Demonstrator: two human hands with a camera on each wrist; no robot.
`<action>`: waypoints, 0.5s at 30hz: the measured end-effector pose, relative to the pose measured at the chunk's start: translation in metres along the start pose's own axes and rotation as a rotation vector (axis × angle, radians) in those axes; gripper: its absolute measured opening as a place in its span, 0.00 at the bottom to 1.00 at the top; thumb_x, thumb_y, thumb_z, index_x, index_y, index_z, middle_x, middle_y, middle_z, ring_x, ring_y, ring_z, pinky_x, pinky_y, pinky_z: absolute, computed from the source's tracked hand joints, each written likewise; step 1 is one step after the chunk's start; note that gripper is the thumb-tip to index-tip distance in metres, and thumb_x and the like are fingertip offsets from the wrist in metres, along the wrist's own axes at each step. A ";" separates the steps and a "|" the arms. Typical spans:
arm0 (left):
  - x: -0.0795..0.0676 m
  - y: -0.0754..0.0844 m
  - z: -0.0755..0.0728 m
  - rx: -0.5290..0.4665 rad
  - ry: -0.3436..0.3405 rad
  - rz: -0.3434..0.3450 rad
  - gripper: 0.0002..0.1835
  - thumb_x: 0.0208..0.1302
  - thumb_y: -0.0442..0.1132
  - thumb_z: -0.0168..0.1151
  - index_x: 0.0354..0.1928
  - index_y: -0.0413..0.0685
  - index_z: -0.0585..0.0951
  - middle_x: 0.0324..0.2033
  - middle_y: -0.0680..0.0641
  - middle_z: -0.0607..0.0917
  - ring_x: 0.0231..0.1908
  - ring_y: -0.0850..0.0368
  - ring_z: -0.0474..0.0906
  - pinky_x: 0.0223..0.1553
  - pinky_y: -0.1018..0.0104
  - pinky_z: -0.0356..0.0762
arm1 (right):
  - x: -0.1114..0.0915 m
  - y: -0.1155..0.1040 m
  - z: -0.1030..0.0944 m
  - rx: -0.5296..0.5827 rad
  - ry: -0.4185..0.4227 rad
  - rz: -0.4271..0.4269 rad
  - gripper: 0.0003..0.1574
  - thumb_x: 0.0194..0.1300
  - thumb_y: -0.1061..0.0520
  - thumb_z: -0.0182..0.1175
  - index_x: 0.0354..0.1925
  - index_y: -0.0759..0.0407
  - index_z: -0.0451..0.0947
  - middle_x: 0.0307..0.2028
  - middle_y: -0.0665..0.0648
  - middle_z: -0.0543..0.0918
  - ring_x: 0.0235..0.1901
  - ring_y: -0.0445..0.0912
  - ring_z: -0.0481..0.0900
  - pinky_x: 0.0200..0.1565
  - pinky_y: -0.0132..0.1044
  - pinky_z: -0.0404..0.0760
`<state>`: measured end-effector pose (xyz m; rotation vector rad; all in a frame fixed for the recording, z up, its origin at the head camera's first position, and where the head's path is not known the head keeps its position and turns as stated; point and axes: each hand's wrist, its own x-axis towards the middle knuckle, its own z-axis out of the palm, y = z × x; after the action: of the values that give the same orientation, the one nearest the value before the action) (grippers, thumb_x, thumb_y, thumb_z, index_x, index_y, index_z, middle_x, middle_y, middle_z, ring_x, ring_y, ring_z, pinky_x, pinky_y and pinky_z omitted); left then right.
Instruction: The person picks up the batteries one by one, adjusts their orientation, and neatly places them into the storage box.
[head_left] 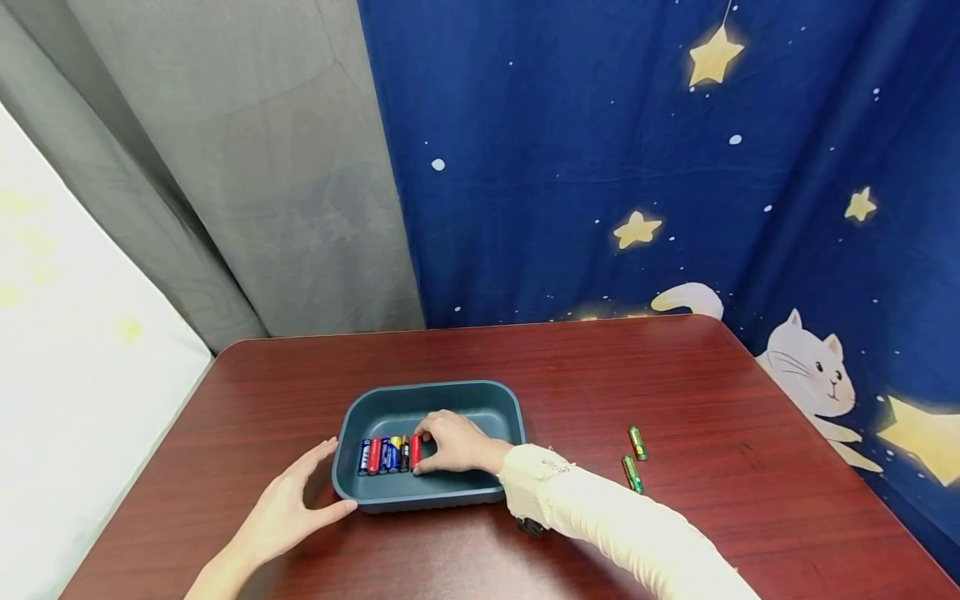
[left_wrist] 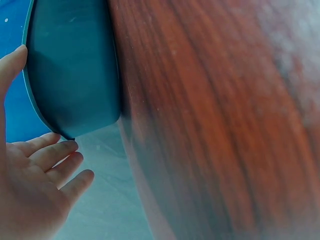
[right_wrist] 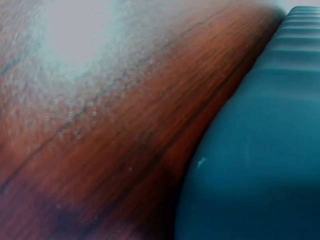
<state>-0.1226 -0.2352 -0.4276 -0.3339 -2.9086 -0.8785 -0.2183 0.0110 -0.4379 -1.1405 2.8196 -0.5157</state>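
Note:
A dark teal plastic tray sits on the table, with a row of several batteries standing side by side near its left end. At the row's right end, my right hand reaches over the tray and pinches a red battery between thumb and fingers. My left hand is at the tray's left end, thumb and fingers spread, fingertips at the rim. In the left wrist view the same hand has its fingers extended beside the tray's wall. The right wrist view shows the tray's outside, not the hand.
Two green batteries lie on the reddish-brown wooden table, right of the tray and beyond the right sleeve. A grey curtain and a blue star-patterned curtain hang behind the table's far edge.

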 end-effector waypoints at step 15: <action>0.000 0.001 0.000 0.012 -0.002 -0.011 0.47 0.44 0.63 0.66 0.62 0.41 0.66 0.59 0.38 0.70 0.58 0.40 0.68 0.52 0.42 0.71 | -0.002 0.003 -0.006 0.051 0.018 0.012 0.32 0.46 0.39 0.68 0.46 0.55 0.78 0.36 0.47 0.79 0.38 0.37 0.72 0.41 0.26 0.74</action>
<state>-0.1226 -0.2346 -0.4274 -0.3181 -2.9191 -0.8625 -0.2195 0.0160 -0.4335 -1.1145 2.8091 -0.5960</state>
